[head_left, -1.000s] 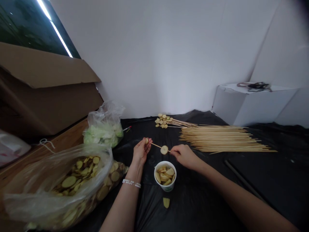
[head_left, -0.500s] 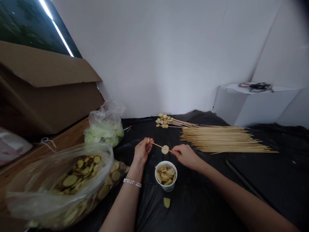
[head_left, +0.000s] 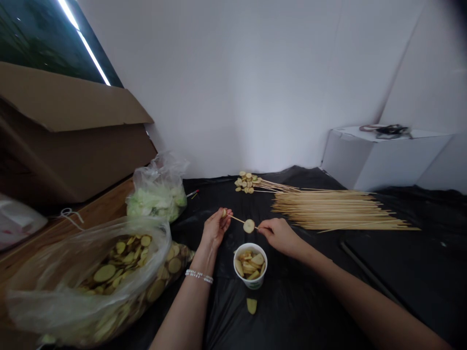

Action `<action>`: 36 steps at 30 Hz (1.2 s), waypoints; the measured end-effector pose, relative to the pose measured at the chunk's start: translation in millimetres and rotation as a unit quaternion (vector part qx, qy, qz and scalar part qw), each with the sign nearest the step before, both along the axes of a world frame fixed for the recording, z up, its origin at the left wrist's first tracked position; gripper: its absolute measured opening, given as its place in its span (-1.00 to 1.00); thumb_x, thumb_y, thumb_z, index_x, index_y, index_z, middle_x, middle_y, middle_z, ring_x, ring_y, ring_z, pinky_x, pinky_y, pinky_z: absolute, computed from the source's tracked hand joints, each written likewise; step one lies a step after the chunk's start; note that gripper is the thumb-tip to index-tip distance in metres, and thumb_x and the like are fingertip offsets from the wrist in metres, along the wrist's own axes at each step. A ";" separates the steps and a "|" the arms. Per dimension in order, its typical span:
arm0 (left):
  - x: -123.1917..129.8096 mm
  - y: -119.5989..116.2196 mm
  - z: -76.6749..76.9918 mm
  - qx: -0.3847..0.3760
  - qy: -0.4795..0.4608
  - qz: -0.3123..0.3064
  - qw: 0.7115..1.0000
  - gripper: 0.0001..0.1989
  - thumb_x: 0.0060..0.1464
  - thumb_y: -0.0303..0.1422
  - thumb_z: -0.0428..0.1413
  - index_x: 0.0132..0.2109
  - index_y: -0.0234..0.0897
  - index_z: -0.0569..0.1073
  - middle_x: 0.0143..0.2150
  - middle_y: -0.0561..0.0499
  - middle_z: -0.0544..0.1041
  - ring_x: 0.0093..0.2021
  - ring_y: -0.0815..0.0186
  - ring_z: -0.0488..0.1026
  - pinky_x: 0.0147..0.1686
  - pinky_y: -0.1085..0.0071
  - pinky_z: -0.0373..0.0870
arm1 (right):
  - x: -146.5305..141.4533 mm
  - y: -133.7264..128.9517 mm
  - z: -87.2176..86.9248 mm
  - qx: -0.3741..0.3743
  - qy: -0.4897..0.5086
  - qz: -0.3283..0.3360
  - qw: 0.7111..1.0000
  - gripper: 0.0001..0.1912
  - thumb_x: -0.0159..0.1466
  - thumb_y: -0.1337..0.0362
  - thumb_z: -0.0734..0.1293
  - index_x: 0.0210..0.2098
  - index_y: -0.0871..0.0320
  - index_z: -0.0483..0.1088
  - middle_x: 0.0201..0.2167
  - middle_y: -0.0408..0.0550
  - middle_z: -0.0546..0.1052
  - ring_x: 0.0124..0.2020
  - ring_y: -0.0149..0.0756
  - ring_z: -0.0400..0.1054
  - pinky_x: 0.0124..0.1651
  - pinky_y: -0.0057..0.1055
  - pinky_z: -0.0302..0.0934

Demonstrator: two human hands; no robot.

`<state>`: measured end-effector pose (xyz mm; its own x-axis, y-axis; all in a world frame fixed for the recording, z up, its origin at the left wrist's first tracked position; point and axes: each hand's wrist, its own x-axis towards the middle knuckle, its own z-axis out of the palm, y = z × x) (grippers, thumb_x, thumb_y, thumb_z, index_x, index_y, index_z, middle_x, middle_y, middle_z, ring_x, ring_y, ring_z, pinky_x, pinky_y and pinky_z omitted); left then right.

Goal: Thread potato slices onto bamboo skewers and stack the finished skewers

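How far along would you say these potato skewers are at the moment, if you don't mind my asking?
Done: a small bunch of threaded skewers. In hand: the left hand and right hand hold a skewer carrying slices. Left: the paper cup of slices, the plastic bag of slices and many bare skewers.

**Pale yellow and straw tones on glossy black**

Between the left hand [head_left: 216, 228] and the right hand [head_left: 279, 237], a round pale yellow potato slice [head_left: 248, 226] sits on a straw-coloured bamboo skewer [head_left: 237, 219]. Just below the hands, a white paper cup [head_left: 251, 284] with a faint green mark holds more yellow slices. Left of the left hand, a clear plastic bag [head_left: 36, 304] shows yellow, brown-rimmed slices, and further out lies pale green cabbage [head_left: 153, 206]. A shiny white beaded bracelet [head_left: 199, 276] circles the left wrist, above a black plastic sheet [head_left: 292, 316].
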<state>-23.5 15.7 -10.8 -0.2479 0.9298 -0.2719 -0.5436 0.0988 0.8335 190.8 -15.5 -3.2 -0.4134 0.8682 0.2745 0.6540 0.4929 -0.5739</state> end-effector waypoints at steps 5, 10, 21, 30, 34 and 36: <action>0.8 -0.2 -0.9 -0.003 0.001 -0.005 1.000 -0.91 0.08 -0.45 0.12 -0.35 -0.38 0.50 -0.36 -0.08 0.59 -0.39 0.39 0.54 -0.39 0.54 0.42 | -0.6 -3.0 -0.8 -0.002 -0.068 -0.013 0.998 -0.72 0.29 0.30 0.16 -0.38 0.13 0.49 -0.43 -0.06 0.56 -0.41 -0.36 0.38 -0.34 -0.49 0.05; -0.9 0.8 -1.8 -0.006 -0.001 -0.018 1.000 -0.90 0.10 -0.45 0.11 -0.33 -0.39 0.51 -0.36 -0.09 0.60 -0.42 0.42 0.53 -0.38 0.53 0.43 | -0.8 -8.9 3.6 0.051 -0.145 -0.029 0.988 -0.71 0.33 0.30 0.09 -0.30 0.14 0.43 -0.32 0.00 0.54 -0.30 -0.32 0.40 -0.33 -0.49 0.03; 0.1 0.5 -1.6 0.002 -0.004 -0.037 0.999 -0.90 0.10 -0.45 0.11 -0.31 -0.39 0.51 -0.34 -0.08 0.59 -0.38 0.41 0.54 -0.39 0.54 0.44 | -0.6 2.7 -7.6 -0.091 0.024 0.027 0.995 -0.73 0.25 0.32 0.17 -0.45 0.18 0.47 -0.60 -0.12 0.48 -0.55 -0.42 0.31 -0.44 -0.53 0.04; 0.9 0.2 -3.5 0.008 -0.004 -0.032 0.999 -0.90 0.10 -0.45 0.11 -0.32 -0.39 0.51 -0.35 -0.08 0.59 -0.41 0.42 0.53 -0.38 0.55 0.44 | -4.0 -5.8 -6.2 0.043 -0.076 -0.029 0.996 -0.73 0.29 0.32 0.12 -0.39 0.15 0.42 -0.37 -0.01 0.53 -0.31 -0.33 0.38 -0.28 -0.48 0.05; 1.8 0.3 -3.3 0.014 -0.003 -0.038 0.999 -0.92 0.08 -0.46 0.13 -0.31 -0.38 0.51 -0.33 -0.09 0.59 -0.36 0.39 0.55 -0.38 0.54 0.44 | -4.7 -2.4 -5.1 -0.073 0.004 0.018 0.997 -0.74 0.26 0.34 0.14 -0.43 0.17 0.43 -0.53 -0.09 0.51 -0.48 -0.40 0.34 -0.39 -0.53 0.07; 2.5 -0.1 -3.2 0.014 -0.001 -0.040 0.999 -0.92 0.08 -0.46 0.13 -0.32 -0.38 0.51 -0.33 -0.08 0.59 -0.35 0.38 0.55 -0.38 0.54 0.43 | -4.6 -1.2 -5.0 -0.138 0.031 0.035 0.989 -0.73 0.25 0.33 0.14 -0.43 0.18 0.44 -0.61 -0.13 0.48 -0.57 -0.41 0.30 -0.45 -0.54 0.06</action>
<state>-21.1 15.6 -13.9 -0.1728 0.9539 -0.2455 -0.5371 0.1177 0.8353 186.2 -16.7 -8.2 -0.4642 0.8838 0.0585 0.5829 0.3545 -0.7311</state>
